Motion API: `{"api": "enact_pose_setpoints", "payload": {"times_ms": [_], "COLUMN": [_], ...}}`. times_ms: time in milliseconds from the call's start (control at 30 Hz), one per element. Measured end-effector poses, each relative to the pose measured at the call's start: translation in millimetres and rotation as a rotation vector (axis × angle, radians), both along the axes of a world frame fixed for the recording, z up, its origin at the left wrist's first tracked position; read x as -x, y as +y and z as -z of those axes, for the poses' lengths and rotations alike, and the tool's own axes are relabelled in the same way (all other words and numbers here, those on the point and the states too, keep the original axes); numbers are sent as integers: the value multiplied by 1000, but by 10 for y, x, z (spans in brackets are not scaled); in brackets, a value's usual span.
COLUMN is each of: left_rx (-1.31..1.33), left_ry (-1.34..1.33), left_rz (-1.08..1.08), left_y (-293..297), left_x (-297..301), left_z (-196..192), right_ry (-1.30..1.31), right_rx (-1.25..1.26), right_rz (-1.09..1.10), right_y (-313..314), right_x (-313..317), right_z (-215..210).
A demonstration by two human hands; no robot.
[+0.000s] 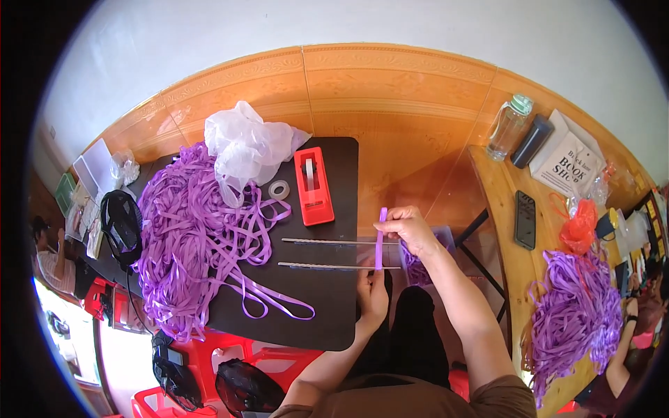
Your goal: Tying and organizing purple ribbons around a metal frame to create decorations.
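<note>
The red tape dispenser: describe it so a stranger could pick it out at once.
Start at the black table in the middle, with a big heap of purple ribbon on its left half. The red tape dispenser lies at the far edge, right of the crumpled white plastic bag, beside a small clear tape roll. It is the only solid red block on the tabletop.

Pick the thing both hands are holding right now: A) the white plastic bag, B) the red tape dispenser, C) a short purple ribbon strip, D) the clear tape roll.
C: the right hand pinches the top of the ribbon strip and the left hand its lower end, stretched across two rods.
</note>
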State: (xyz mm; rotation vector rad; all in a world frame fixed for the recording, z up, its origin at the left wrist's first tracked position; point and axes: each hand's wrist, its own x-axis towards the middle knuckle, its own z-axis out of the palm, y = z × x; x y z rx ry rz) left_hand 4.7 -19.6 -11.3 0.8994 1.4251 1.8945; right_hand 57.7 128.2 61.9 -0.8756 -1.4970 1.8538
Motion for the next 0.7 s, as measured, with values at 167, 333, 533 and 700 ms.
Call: {"api": "enact_pose_setpoints", "payload": {"times_ms": [167,333,533,700], "left_rx": [-176,-282,-206,-205], "left_ry": [-139,-89,-237,-422], "left_rz": [-25,-106,-5,-15], "left_y": [255,372,299,159], "left_x": [10,5,69,-46], "left_z": [-80,-30,105,-92], "right_ry": [52,112,-40,0], "right_rx": [311,448,453,258], "right_rz": [-54,60,-84,112], "right_y": [-111,-310,-386,-701], "right_x": [-26,110,-51,-346], "right_z": [373,726,738,1028]}}
